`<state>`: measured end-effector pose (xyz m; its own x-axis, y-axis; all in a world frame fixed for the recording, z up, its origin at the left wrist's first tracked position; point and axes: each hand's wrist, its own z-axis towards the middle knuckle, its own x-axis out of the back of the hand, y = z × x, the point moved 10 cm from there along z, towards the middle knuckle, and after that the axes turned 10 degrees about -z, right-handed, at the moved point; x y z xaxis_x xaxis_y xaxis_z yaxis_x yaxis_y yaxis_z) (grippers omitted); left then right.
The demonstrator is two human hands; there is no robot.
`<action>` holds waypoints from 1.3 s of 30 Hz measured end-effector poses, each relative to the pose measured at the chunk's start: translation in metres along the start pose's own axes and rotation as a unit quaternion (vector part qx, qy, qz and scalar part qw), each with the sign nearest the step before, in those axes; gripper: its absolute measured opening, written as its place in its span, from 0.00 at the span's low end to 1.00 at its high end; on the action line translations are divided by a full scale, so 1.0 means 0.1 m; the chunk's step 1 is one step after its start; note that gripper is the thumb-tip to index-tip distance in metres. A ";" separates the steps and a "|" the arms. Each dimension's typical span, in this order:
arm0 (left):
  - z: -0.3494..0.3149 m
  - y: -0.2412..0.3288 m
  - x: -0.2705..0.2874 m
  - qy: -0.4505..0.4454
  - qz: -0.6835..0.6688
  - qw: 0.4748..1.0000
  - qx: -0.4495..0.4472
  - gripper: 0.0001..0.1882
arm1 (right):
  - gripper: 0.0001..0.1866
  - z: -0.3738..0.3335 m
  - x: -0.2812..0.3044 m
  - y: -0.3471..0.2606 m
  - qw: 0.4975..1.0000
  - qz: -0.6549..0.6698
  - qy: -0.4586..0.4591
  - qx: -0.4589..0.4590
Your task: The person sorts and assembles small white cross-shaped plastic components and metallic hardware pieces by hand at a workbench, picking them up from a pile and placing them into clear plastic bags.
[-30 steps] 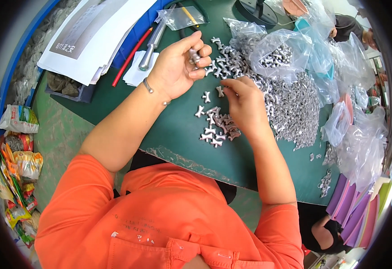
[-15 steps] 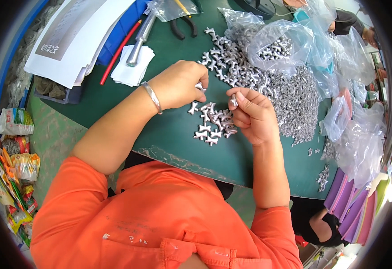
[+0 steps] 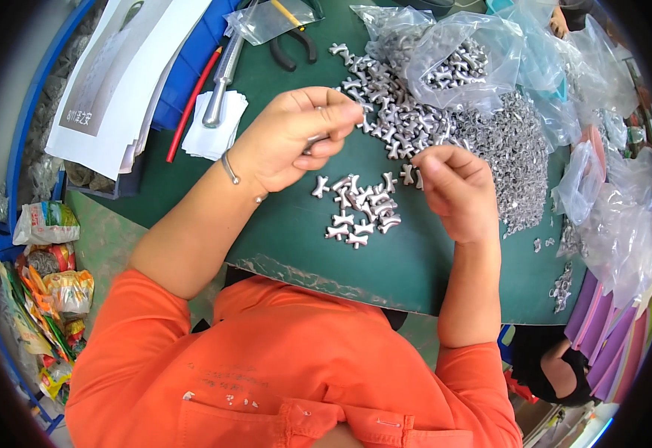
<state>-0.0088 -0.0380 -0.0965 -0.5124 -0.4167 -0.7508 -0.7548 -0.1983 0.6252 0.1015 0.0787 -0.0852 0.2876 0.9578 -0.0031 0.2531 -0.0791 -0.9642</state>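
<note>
My left hand [image 3: 296, 138] is closed above the table, thumb and forefinger together. A bit of a small silver bone-shaped metal piece [image 3: 312, 142] shows within its curled fingers. My right hand [image 3: 459, 193] is closed in a pinch to the right of a small group of bone-shaped metal pieces [image 3: 361, 202]. Another such piece [image 3: 408, 175] lies right by its fingertips; whether they grip anything is hidden. Beyond both hands spreads a larger heap of the same pieces [image 3: 389, 112].
Right of the heap lies a pile of tiny shiny bits [image 3: 518, 160]. Clear plastic bags [image 3: 464, 60] cover the back right. Farther left are pliers [image 3: 293, 51], a metal rod-like tool [image 3: 221, 93], a red pencil [image 3: 194, 104], white paper slips [image 3: 214, 134] and printed sheets [image 3: 105, 82].
My left hand has turned, bringing thumb and forefinger up and to the right. My right hand has shifted right, away from the small group, and the piece seen in its pinch no longer shows there.
</note>
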 end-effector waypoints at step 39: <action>-0.06 0.05 -0.16 0.003 0.259 0.956 -0.135 0.07 | 0.09 0.00 -0.41 0.24 0.906 0.380 -0.160 -0.099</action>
<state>-0.0013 -0.0377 -0.0801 -0.7868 -0.5254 -0.3239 -0.2662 -0.1847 0.9461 0.0959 0.0373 -0.1082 0.1741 0.6343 -0.7532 0.2645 -0.7669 -0.5847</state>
